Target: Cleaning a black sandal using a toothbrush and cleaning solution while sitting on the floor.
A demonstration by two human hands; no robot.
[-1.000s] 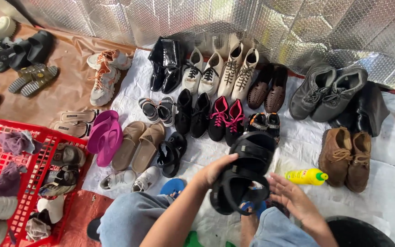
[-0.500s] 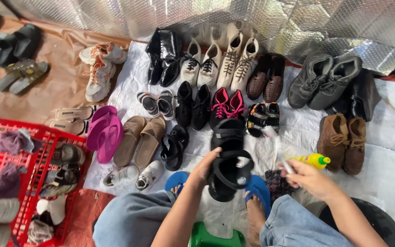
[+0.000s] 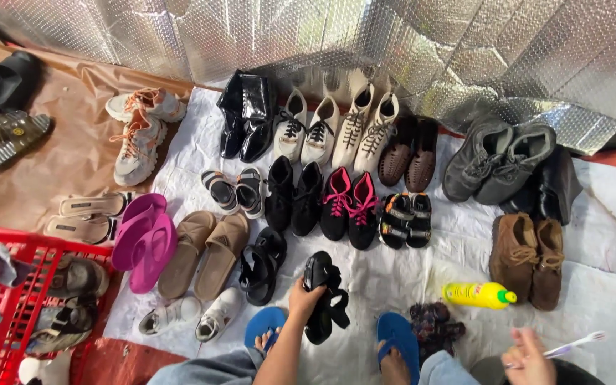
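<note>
The left hand [image 3: 303,298] is closed around 1 black strappy sandal [image 3: 324,296], holding it over the white sheet [image 3: 393,278] beside the black sandal pair [image 3: 262,265]. The right hand [image 3: 527,358] pinches a white toothbrush [image 3: 573,346], near the yellow plastic bottle [image 3: 478,294].

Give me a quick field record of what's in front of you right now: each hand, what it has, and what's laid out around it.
left hand: holds a pair of black sandals over the white sheet
right hand: grip on a white toothbrush, low right of view
yellow bottle: lying on its side, green cap to the right
dark cloth: bunched beside a blue flip-flop
rows of shoes: pink-laced black sneakers, brown suede shoes, magenta sandals
red crate: at left, holds more footwear
backdrop: silver foil sheet
</note>
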